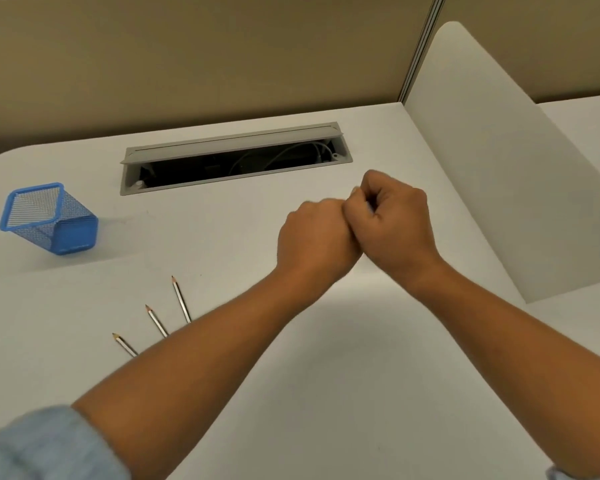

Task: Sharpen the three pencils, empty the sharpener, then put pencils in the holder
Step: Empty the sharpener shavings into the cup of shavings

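White desk (291, 393); left hand (314, 237) and right hand (392, 220) fisted, touching; contents hidden. No readable writing.

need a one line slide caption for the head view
Both hands, left and right, meet closed over the desk; three sharpened pencils lie beside an empty blue mesh holder.

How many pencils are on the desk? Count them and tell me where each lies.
3. The nearest pencil, the middle pencil and the farthest pencil lie side by side left of the left forearm, which hides their lower ends.
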A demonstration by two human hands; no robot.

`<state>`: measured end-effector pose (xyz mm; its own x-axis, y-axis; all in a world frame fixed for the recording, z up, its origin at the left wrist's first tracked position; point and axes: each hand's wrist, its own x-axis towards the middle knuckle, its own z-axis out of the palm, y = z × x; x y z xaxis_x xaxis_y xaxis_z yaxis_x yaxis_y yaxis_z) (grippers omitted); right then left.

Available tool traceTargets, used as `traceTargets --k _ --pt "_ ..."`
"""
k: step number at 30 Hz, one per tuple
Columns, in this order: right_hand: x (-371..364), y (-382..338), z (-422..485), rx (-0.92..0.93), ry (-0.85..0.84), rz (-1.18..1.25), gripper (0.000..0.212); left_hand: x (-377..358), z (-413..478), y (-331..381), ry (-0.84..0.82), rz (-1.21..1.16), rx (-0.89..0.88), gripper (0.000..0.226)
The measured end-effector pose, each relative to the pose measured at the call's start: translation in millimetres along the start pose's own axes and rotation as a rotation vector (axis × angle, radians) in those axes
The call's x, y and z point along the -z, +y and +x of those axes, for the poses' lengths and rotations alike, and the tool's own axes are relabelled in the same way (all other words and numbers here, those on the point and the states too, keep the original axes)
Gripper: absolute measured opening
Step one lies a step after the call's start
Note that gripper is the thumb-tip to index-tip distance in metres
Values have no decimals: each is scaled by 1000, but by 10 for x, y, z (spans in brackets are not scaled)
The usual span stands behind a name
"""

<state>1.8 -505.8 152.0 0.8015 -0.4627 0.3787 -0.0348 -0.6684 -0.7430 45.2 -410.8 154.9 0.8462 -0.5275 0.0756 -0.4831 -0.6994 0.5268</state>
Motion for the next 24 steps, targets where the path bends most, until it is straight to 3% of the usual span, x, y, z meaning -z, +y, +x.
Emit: traceTargets --k 3,7,16,21,24 --pt "10 260 239 -222 26 -42 31 -195 336 104 -43 71 -25 18" --pt "8 500 478 -497 57 -86 35 -377 584 239 -74 129 -50 22" --pt "68 789 501 -187 219 114 33 -540 838 324 -149 -6 -67 21" --pt "18 798 539 -287 151 -187 39 -649 864 259 -103 138 -89 14" --pt "24 828 558 -331 105 -223 38 -666 898 236 -98 189 -113 14"
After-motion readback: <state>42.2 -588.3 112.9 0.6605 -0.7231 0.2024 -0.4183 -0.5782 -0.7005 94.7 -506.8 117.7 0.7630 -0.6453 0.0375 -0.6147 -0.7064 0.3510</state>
